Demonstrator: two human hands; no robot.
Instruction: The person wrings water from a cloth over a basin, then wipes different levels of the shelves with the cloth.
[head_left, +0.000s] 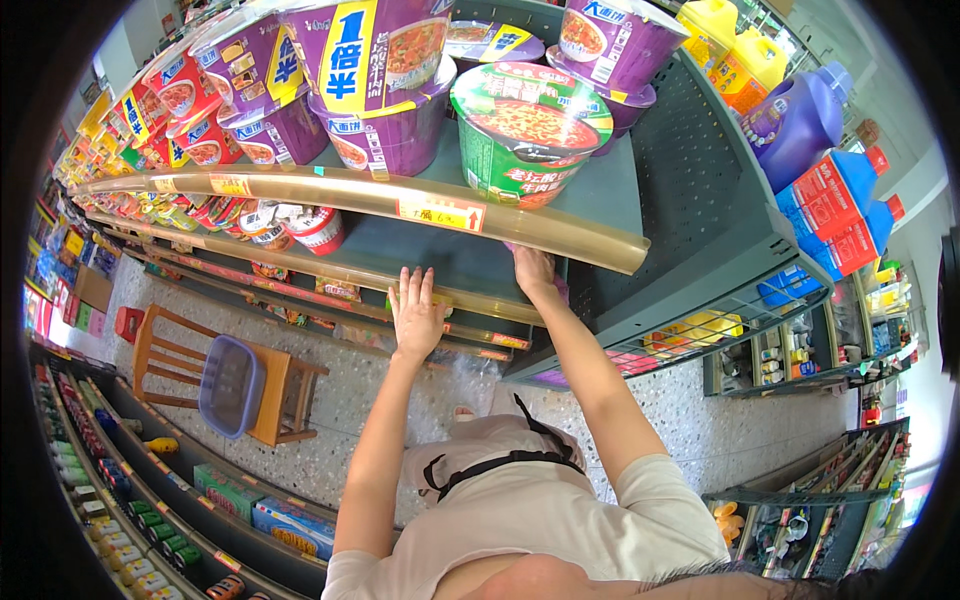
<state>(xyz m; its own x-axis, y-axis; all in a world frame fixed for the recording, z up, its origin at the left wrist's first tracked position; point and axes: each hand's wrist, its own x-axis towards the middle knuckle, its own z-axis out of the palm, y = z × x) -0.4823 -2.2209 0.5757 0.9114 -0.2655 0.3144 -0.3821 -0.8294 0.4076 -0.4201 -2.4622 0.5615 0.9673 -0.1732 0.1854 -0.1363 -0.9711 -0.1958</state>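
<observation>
My left hand (417, 313) rests on the front edge of the lower shelf (382, 238), palm down, fingers extended and slightly apart, holding nothing. Under the price strip (360, 195) of the upper shelf, my right hand (534, 268) reaches in at the right end of that lower shelf. Pinkish-purple cloth (561, 288) shows on both sides of the right hand, which appears to grip it; the fingertips are hidden behind the strip. Above stands a green instant noodle bowl (532, 135), tilted against the strip. Red-and-white noodle cups (316, 229) sit left on the lower shelf.
Stacked purple noodle tubs (382, 142) line the upper shelf. A perforated side panel (686, 157) bounds it at right, with detergent bottles (799, 124) beyond. Behind on the left, a wooden chair (281, 397) carries a purple plastic basin (231, 386). More stocked shelving (187, 495) runs behind.
</observation>
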